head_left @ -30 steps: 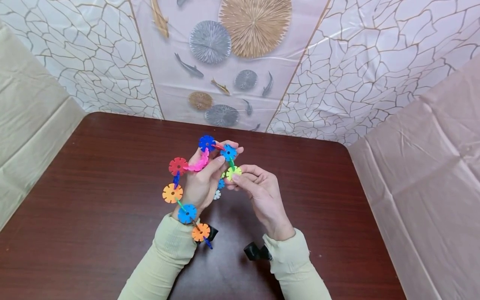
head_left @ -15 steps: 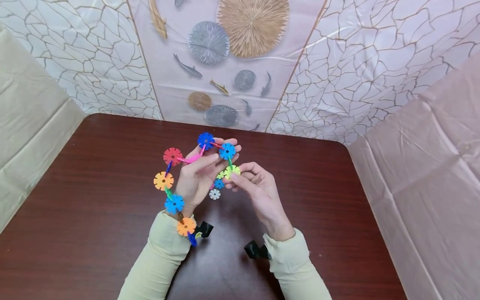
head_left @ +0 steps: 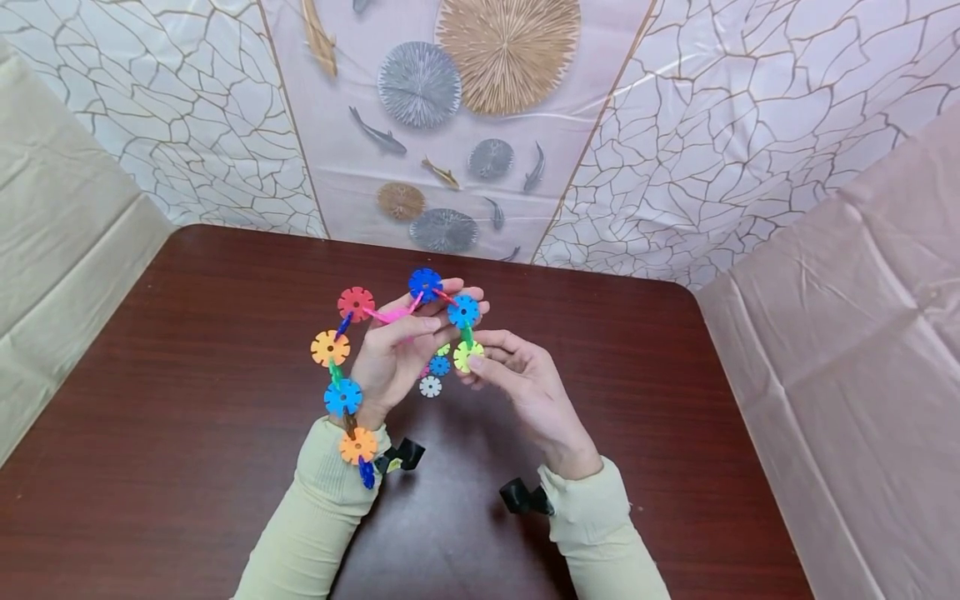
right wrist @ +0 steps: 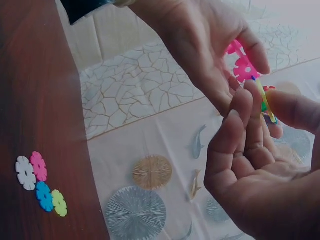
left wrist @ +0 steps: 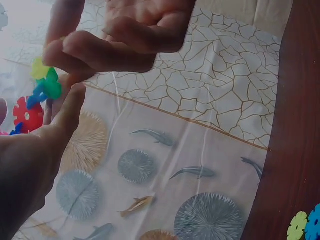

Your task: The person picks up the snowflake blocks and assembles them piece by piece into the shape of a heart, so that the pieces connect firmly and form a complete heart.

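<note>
A chain of slotted, flower-shaped interlocking discs (head_left: 342,397) in many colours arches over my left hand (head_left: 393,358). The pink disc (right wrist: 246,69) lies between the left thumb and fingers. Those fingers extend fairly straight behind the dark blue disc (head_left: 425,285) and the light blue disc (head_left: 463,311). My right hand (head_left: 528,387) pinches the yellow-green end disc (head_left: 465,357) between thumb and forefinger. A green disc (left wrist: 53,86) joins it edge-on to the light blue one. The chain's other end, a dark blue disc (head_left: 366,473), hangs over the left cuff.
Loose discs lie on the dark wooden table (head_left: 225,333) beyond the hands: a white disc (right wrist: 26,173), a pink one, a blue one (right wrist: 44,196) and a yellow-green one (right wrist: 59,203). A patterned backdrop (head_left: 442,142) stands behind the table. Black cameras (head_left: 517,496) sit at both wrists.
The chain's hanging side has swung left, away from the left palm. The left hand has turned slightly. The right hand keeps its pinch on the yellow-green disc and has shifted slightly down and right.
</note>
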Available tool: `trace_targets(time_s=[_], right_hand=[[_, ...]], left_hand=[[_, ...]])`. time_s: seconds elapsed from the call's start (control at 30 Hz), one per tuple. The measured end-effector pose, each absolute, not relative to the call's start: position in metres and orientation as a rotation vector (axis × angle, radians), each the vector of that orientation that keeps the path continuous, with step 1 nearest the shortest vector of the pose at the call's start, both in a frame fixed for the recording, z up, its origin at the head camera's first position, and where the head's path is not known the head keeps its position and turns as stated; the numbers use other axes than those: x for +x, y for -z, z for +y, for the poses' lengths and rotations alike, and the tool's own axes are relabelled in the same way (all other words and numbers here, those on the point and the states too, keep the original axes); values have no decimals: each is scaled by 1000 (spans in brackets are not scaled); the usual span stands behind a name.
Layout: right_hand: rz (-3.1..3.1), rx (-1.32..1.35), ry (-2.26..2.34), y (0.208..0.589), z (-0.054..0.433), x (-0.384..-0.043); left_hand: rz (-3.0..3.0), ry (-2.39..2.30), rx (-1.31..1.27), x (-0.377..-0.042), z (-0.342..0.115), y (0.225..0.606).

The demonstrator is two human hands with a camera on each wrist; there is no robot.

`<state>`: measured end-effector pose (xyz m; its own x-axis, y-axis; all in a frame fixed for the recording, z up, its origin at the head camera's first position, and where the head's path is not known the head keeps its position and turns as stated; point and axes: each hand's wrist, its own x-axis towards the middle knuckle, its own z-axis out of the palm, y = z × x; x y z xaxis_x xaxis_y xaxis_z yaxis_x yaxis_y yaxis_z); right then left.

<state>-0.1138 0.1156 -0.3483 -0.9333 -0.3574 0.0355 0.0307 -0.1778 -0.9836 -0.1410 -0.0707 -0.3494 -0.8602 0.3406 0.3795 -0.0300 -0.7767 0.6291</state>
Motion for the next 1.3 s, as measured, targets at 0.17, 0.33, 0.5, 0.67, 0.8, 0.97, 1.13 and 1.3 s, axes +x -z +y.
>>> trace_targets(time_s=[0.17,0.33,0.5,0.67,0.8,0.97,1.13,1.3], right_hand=[[1805,-471,2238,344,120,-111],[1767,-504,2316,341,121,-109],[1724,-505,2372,339,118,-107],[1693,-502,2327,342,115,-105],[1732,-474,2279,343,114,-106],[1812,-482,2224,346,113,-109],[1830,-502,2219,348,111,-111],[1889,-467,2227,353,109,-121]], left_hand=[[980,-2609,799,-139,-70,347],[1045,-2503,976,-138,-68,347],[1103,-2462,1035,-138,-63,348],[1025,-2551,972,-137,-62,346],[927,-2621,892,-137,-64,346],[864,-2683,783,-136,-64,348],[911,-2721,730,-136,-64,349],[940,-2765,710,-138,-65,348]])
